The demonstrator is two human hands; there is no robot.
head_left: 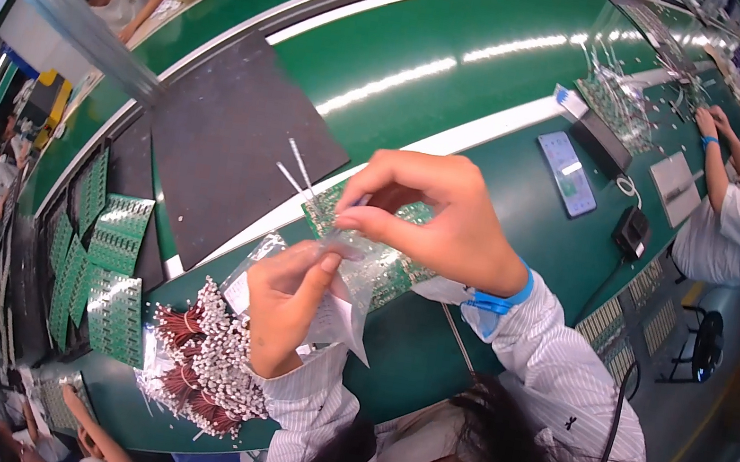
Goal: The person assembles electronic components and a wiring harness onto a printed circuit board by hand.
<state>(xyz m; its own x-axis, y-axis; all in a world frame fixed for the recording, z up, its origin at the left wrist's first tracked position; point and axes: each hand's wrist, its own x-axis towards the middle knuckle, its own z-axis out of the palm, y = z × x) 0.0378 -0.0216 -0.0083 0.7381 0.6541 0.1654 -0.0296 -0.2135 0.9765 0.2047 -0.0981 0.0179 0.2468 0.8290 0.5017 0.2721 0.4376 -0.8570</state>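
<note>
In front of me is a clear plastic bag [347, 309] with a white slip of paper showing in it. My left hand [283, 299] is closed on the bag, thumb against the fingers. Just above it, my right hand [449, 214] is curled into a pinch at the bag's upper edge; the fingertips partly hide what lies between them. A blue wristband [503, 301] circles my right wrist. Beneath both hands lies a green circuit board panel [396, 283], with two thin white strips [300, 161] sticking up at its far left corner.
Bundled dark red wires with white connectors [208, 355] are heaped left of my left hand. Green circuit boards [114, 312] stand farther left, near a black mat [234, 115]. A phone [567, 173] and black adapter [632, 234] lie right. A co-worker [737, 205] sits at the far right.
</note>
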